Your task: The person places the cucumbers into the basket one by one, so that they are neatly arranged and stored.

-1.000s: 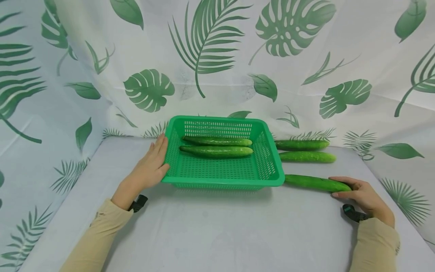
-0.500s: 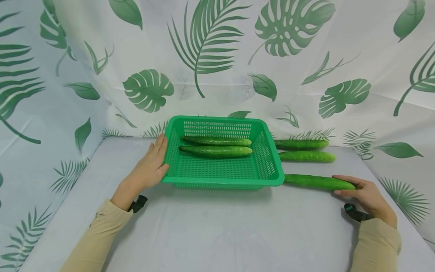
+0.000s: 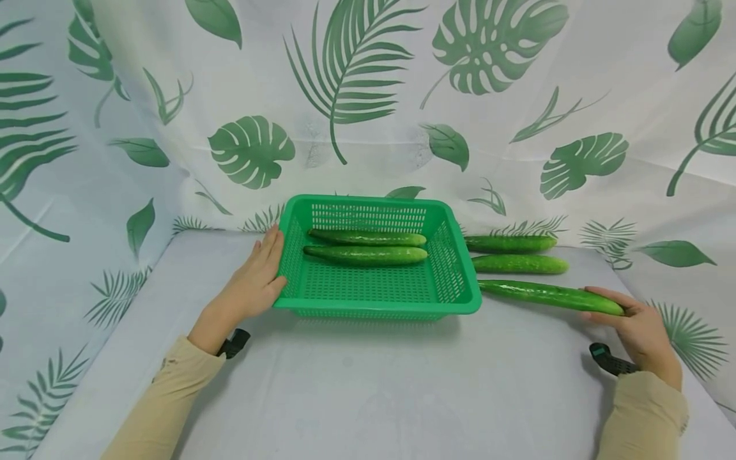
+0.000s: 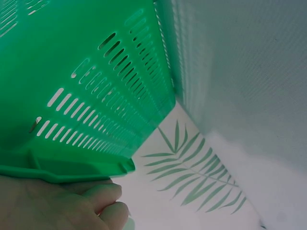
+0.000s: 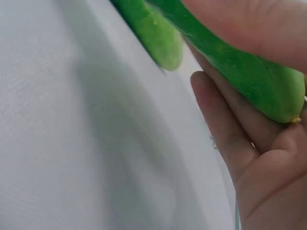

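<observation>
My right hand (image 3: 641, 326) grips the thick right end of a long cucumber (image 3: 540, 292), thumb on one side and fingers on the other. The right wrist view shows this held cucumber (image 5: 230, 62) raised over the table, its shadow below. Its far end meets the basket's right rim in the head view. My left hand (image 3: 255, 281) lies along the left rim of a green plastic basket (image 3: 376, 306), its fingers fairly straight against the outside. Two cucumbers, one behind (image 3: 368, 237) and one in front (image 3: 368, 255), lie side by side in the basket.
Right of the basket, a darker cucumber (image 3: 512, 244) and a lighter cucumber (image 3: 520, 264) lie on the white table (image 3: 356, 396), left ends hidden behind the basket. A leaf-printed curtain (image 3: 368, 153) closes off the back and sides.
My right hand has lifted the cucumber off the table and drawn it slightly right and back. The left hand and the basket have stayed in place.
</observation>
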`<state>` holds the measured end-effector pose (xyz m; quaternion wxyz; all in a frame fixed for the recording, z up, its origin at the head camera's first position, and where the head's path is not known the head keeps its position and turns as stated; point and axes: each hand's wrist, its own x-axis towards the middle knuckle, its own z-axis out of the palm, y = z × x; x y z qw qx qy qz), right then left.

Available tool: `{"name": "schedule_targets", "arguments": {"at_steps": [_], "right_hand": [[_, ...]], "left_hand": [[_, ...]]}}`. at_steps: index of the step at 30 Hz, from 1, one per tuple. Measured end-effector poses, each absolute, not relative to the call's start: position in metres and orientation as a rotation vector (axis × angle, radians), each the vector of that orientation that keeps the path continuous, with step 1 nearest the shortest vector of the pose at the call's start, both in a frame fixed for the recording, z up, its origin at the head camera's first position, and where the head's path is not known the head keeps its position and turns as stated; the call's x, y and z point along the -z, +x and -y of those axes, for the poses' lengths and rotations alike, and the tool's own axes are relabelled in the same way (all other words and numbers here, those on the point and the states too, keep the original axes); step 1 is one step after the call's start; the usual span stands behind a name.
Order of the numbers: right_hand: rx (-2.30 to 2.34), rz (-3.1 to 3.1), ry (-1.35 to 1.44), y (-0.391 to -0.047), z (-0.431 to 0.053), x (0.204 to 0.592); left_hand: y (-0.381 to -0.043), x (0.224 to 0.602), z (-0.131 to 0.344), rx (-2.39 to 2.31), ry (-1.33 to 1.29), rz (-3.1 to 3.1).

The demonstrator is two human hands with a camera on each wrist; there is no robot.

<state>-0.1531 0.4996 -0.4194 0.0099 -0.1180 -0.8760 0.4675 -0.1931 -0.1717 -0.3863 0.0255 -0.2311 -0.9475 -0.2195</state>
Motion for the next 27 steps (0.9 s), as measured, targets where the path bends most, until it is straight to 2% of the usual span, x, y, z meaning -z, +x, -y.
{"name": "schedule_targets", "arguments": {"at_steps": [10, 17, 27], "right_hand": [[-2.041, 2.045, -0.307, -0.148, -0.489, 0.403], [-2.032, 1.852, -0.305, -0.154, -0.470, 0.385], [-2.114, 1.500, -0.134, -0.174, -0.428, 0.349]], "left_hand": [[-0.194, 0.385, 0.172, 0.678, -0.720, 2.941], [-0.195, 0.386, 0.172, 0.680, -0.716, 2.945], [-0.194, 0.385, 0.172, 0.681, -0.722, 2.949]]}}
